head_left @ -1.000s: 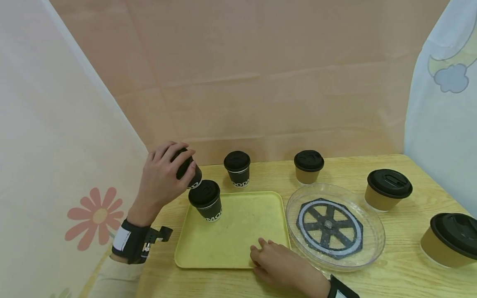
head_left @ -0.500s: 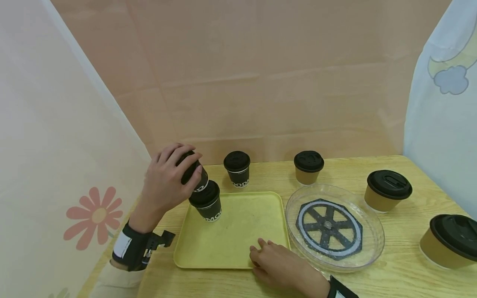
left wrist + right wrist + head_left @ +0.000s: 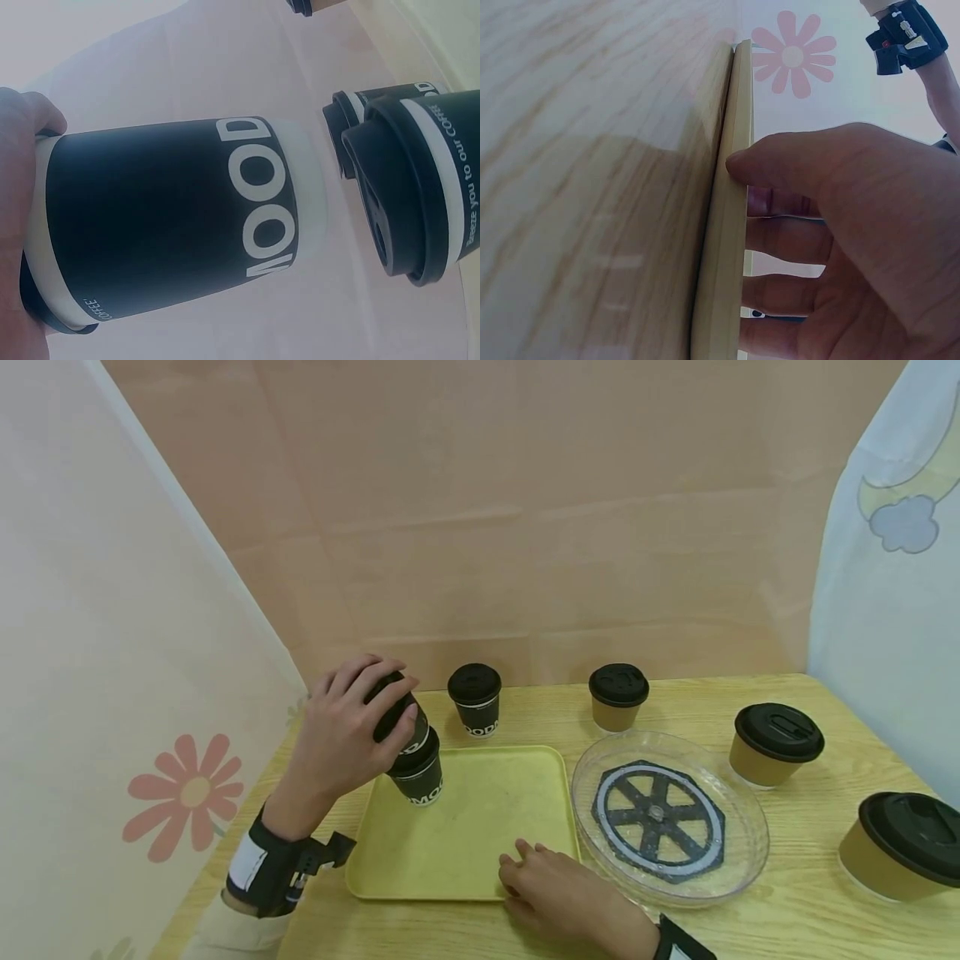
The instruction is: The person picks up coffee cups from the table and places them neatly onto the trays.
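Observation:
My left hand [image 3: 345, 727] grips a lidded black paper coffee cup [image 3: 157, 217] from above, fingers over its lid. The cup hangs tilted just over a second black coffee cup [image 3: 418, 781], upright in the back left corner of the yellow tray [image 3: 480, 835]. In the left wrist view, a narrow gap shows between the held cup's white base and the black lid [image 3: 397, 195] below it. At the tray's near edge, my right hand [image 3: 558, 889] holds the rim [image 3: 724, 240], thumb on the outer side and fingers over the inside.
Behind the tray stands another black cup [image 3: 477, 714]. A round clear plastic dish [image 3: 750, 868] with a dark wheel pattern lies right of the tray. Brown cups with black lids [image 3: 615, 710] stand beyond and right of it. Fabric walls [image 3: 525, 527] enclose the table.
My left hand has moved slightly right and down with the held cup, bringing it over the cup on the tray. The right hand stays at the tray's edge.

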Demonstrator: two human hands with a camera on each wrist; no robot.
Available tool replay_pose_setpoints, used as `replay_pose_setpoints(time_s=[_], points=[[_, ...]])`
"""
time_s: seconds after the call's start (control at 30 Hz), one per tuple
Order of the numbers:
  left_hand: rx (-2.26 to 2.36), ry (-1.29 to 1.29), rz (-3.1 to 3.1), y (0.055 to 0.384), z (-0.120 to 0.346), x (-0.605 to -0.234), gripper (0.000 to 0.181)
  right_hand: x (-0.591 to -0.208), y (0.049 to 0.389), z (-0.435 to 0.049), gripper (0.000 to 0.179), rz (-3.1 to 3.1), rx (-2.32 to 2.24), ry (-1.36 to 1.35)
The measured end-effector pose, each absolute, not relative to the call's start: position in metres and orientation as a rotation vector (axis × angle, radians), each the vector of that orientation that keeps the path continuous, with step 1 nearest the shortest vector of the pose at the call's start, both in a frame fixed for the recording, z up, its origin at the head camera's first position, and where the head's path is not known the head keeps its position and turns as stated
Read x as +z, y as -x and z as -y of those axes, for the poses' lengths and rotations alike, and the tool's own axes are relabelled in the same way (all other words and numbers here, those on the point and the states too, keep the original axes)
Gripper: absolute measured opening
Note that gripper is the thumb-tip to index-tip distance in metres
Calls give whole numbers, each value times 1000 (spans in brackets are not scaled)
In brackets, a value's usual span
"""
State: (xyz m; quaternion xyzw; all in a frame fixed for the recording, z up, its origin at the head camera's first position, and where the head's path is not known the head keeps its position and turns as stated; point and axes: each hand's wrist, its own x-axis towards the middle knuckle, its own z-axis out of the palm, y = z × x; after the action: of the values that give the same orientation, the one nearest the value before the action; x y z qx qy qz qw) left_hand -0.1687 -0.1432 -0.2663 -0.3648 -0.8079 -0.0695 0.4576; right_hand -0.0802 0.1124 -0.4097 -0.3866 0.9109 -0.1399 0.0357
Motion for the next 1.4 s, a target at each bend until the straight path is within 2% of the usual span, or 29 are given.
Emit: replay_pose_setpoints(time_s=[0.57,0.7,0.87,1.27,1.4], points=[[-155,936,1998,160,136,-266,39,-407,79,-111,13,-2815,-369,1150],[-149,945,1993,158,134,-266,40,-408,80,-111,8,-2815,-384,1178],[-147,954,1990,155,132,-267,41,-410,80,-112,25,-2821,-396,1228],[-154,987,1970,147,127,-270,39,-410,80,-110,27,-2804,-423,1217],[-155,993,1972,146,126,-271,40,-409,79,-110,23,-2812,-415,1212]])
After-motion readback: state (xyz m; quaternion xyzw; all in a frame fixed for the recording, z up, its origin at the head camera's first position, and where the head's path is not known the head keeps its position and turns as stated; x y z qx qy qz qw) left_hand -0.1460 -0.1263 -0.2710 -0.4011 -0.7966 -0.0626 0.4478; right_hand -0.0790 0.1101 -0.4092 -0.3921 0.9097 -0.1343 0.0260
